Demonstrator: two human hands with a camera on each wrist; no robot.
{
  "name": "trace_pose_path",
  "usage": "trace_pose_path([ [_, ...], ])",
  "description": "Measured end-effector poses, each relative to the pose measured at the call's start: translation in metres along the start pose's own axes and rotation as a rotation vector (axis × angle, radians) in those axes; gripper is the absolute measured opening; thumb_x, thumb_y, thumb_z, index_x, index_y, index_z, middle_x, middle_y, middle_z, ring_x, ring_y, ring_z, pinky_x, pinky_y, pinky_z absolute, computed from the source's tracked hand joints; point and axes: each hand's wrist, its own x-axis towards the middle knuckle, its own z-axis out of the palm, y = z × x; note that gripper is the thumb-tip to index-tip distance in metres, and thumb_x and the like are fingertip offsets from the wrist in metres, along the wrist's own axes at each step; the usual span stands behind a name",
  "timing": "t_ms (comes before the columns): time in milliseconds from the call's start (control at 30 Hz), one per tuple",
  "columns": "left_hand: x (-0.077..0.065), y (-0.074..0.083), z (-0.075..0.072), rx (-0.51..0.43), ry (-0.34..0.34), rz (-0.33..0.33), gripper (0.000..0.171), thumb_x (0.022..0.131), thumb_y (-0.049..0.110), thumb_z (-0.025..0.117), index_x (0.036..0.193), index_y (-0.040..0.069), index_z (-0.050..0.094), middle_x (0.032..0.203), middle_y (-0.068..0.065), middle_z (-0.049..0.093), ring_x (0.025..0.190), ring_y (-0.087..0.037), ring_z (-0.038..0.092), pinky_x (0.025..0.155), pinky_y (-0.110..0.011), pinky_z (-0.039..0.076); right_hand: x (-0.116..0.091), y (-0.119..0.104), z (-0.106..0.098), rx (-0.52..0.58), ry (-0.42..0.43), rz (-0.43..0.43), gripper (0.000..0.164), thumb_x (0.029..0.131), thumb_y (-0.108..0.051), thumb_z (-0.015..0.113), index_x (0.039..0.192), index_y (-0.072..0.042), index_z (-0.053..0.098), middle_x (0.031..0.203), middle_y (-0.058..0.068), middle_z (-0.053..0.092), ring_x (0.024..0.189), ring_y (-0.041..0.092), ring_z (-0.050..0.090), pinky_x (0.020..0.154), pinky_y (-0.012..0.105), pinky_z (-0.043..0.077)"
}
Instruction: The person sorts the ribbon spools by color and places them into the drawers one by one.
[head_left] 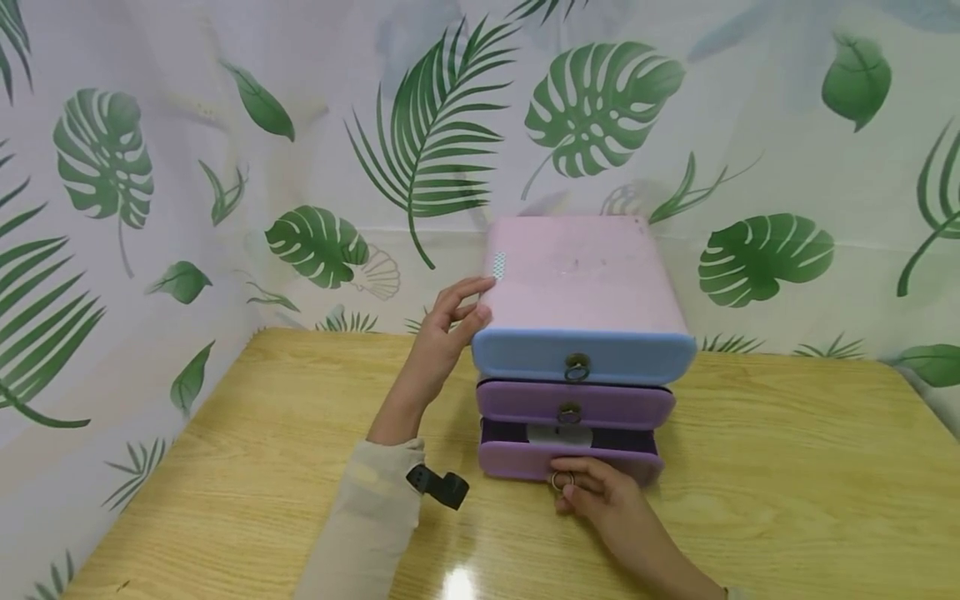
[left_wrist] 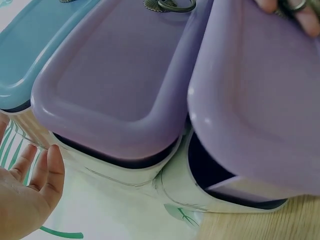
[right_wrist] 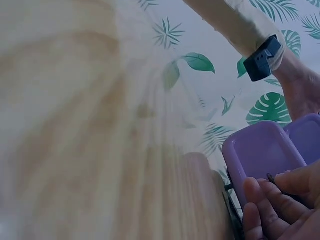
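A small chest of drawers [head_left: 577, 275] with a pink top stands on the table, its front towards me. The blue top drawer [head_left: 517, 355] and purple middle drawer [head_left: 513, 403] each carry a bronze ring pull. The lower purple drawer [head_left: 513, 462] is pulled partway out, and a whitish patch shows in its opening. My right hand [head_left: 615, 512] pinches this drawer's ring pull [head_left: 562, 480] between thumb and fingers. At the chest's upper left side, my left hand [head_left: 438, 346] rests with relaxed fingers. In the left wrist view the left fingers [left_wrist: 55, 172] lie beside the chest's side wall.
The wooden table [head_left: 240, 475] reaches out on both sides of the chest. Behind it hangs a white cloth [head_left: 315, 158] printed with green leaves. A black wrist camera [head_left: 438, 486] is strapped at my left sleeve.
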Motion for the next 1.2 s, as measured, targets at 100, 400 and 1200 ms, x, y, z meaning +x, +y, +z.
trace_pose_path([
  [100, 0.0, 0.0, 0.0, -0.003, -0.002, -0.001, 0.097, 0.07, 0.081, 0.055, 0.141, 0.014, 0.048, 0.15, -0.003, 0.032, 0.133, -0.034, 0.04, 0.102, -0.051, 0.044, 0.006, 0.0, -0.002, 0.006, 0.037, 0.021, 0.034, 0.097, 0.001, 0.051, 0.129, 0.013, 0.05, 0.12, 0.034, 0.058, 0.087, 0.008, 0.067, 0.082, 0.024, 0.056],
  [400, 0.0, 0.0, 0.001, 0.002, -0.005, 0.005, 0.098, 0.071, 0.081, 0.054, 0.141, 0.013, 0.047, 0.151, -0.004, 0.031, 0.134, -0.035, 0.039, 0.102, -0.051, 0.045, 0.018, -0.003, -0.002, 0.012, 0.088, 0.066, 0.034, 0.096, 0.004, 0.05, 0.129, 0.014, 0.05, 0.12, 0.033, 0.059, 0.085, 0.008, 0.068, 0.082, 0.023, 0.056],
  [1200, -0.002, 0.001, 0.0, 0.006, 0.012, -0.009, 0.099, 0.07, 0.081, 0.054, 0.141, 0.013, 0.048, 0.151, -0.003, 0.032, 0.134, -0.034, 0.039, 0.101, -0.05, 0.046, 0.026, -0.005, -0.002, 0.018, 0.095, 0.08, 0.035, 0.095, 0.006, 0.049, 0.129, 0.015, 0.05, 0.121, 0.033, 0.059, 0.085, 0.008, 0.067, 0.082, 0.024, 0.056],
])
